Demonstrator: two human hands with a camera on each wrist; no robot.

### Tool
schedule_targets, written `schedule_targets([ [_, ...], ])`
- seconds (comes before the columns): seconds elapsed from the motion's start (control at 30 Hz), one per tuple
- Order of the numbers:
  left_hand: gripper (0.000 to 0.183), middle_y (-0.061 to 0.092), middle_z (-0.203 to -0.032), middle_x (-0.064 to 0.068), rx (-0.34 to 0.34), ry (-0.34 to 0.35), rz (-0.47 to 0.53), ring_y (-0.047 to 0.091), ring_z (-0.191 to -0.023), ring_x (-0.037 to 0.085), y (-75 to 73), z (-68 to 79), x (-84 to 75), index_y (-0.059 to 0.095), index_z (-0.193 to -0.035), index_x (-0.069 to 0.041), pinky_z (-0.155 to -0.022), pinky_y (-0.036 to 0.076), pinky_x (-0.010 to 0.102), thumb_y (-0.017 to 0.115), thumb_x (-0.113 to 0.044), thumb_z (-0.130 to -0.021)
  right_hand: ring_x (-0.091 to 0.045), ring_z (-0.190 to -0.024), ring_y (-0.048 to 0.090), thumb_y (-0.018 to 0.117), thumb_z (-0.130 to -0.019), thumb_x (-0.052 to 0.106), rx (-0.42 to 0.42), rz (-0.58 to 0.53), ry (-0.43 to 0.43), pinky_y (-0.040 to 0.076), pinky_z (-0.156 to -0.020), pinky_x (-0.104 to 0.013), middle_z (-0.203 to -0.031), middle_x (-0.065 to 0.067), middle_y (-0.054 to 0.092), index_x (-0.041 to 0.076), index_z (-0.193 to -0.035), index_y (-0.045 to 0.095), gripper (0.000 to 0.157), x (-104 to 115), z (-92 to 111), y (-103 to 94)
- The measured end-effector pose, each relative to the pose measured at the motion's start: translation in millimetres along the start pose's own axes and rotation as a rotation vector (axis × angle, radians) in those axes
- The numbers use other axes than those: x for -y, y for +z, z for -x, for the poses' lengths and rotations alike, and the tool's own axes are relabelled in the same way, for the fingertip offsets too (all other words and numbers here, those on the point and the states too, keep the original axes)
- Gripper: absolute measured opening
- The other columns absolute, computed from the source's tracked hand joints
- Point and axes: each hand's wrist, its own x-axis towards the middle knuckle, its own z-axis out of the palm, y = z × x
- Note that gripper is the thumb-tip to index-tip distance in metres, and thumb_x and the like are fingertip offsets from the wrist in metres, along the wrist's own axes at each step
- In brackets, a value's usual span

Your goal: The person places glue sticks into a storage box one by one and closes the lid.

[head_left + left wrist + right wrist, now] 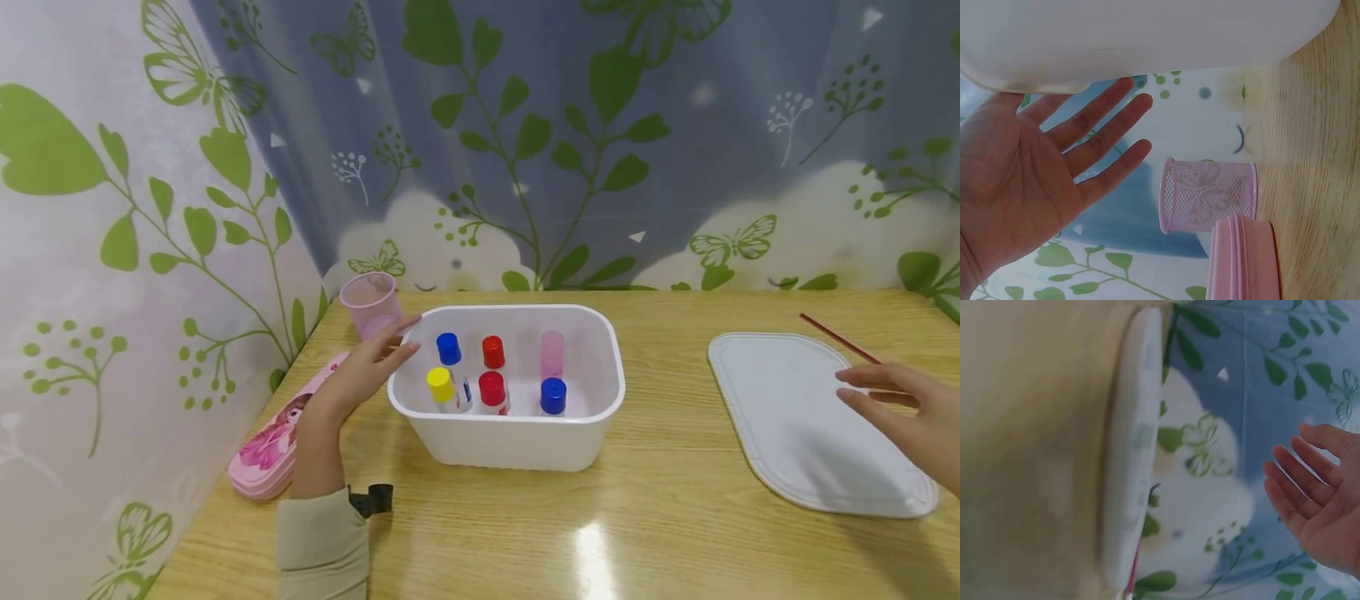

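Observation:
A white plastic bin (506,442) stands on the table, holding several small capped tubes, among them one with a yellow cap (441,384) and others with red and blue caps. A translucent pink cylinder (552,354) is also inside it. My left hand (363,367) is at the bin's left rim with its fingers extended; in the left wrist view the palm of that hand (1035,162) shows and the thumb meets the rim. Over the white lid (795,417) hovers my right hand (911,412), fingers loosely stretched and nothing in them. The right wrist view shows this lid (1132,450) edge-on.
A pink zip pencil case (273,442) lies left of the bin, partly behind my left forearm. Behind it stands a pink mesh cup (371,304). A thin dark red stick (836,337) lies by the lid's far edge. A patterned curtain (525,142) hangs along the table's back.

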Motion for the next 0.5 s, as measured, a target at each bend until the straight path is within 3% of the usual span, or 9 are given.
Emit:
schedule_targets([
  [0.03,0.057,0.044,-0.131,0.018,0.002,-0.001,0.001,0.043,-0.118,0.033,0.1,-0.2,0.1,0.031,-0.144,-0.02,-0.092,0.038,0.049,0.048,-0.042,-0.094,0.011,-0.091,0.048,0.069,-0.081,0.001,-0.025,-0.031,-0.014,0.035,-0.072,-0.002,-0.099,0.023,0.057,0.002,-0.107,0.065,0.026,-17.8,5.7,0.9],
  [0.1,0.058,0.044,-0.131,0.018,0.006,0.0,0.004,0.042,-0.118,0.033,0.1,-0.5,0.0,0.03,-0.145,-0.02,-0.093,0.038,0.05,0.047,-0.042,-0.095,0.009,-0.094,0.047,0.068,-0.08,-0.003,-0.042,-0.06,-0.009,0.033,-0.075,-0.002,-0.099,0.024,0.056,-0.001,-0.106,0.064,0.027,-38.1,15.1,-0.6],
  [0.27,0.058,0.043,-0.131,0.019,0.008,0.005,0.012,0.042,-0.117,0.034,0.1,-0.6,-0.7,0.029,-0.145,-0.019,-0.093,0.038,0.05,0.048,-0.041,-0.095,0.016,-0.092,0.042,0.067,-0.084,0.004,-0.035,-0.019,0.06,0.029,-0.073,0.0,-0.099,0.034,0.048,-0.002,-0.11,0.061,0.028,-56.3,32.1,-7.9],
  [0.37,0.058,0.044,-0.13,0.017,0.005,0.003,0.026,0.043,-0.117,0.033,0.6,-0.7,0.6,0.03,-0.145,-0.02,-0.092,0.038,0.049,0.048,-0.043,-0.094,0.021,-0.09,0.039,0.063,-0.086,0.005,0.0,-0.056,0.121,0.028,-0.07,0.001,-0.097,0.04,0.042,0.018,-0.106,0.063,0.024,-58.0,39.8,-13.9],
  [0.5,0.059,0.044,-0.13,0.018,0.006,-0.006,0.041,0.042,-0.117,0.033,0.0,-1.0,1.3,0.03,-0.145,-0.02,-0.093,0.038,0.049,0.049,-0.043,-0.094,0.023,-0.084,0.042,0.058,-0.085,-0.002,0.03,-0.2,0.174,0.031,-0.065,0.0,-0.092,0.043,0.044,0.044,-0.095,0.058,0.048,-53.8,50.1,-17.4],
])
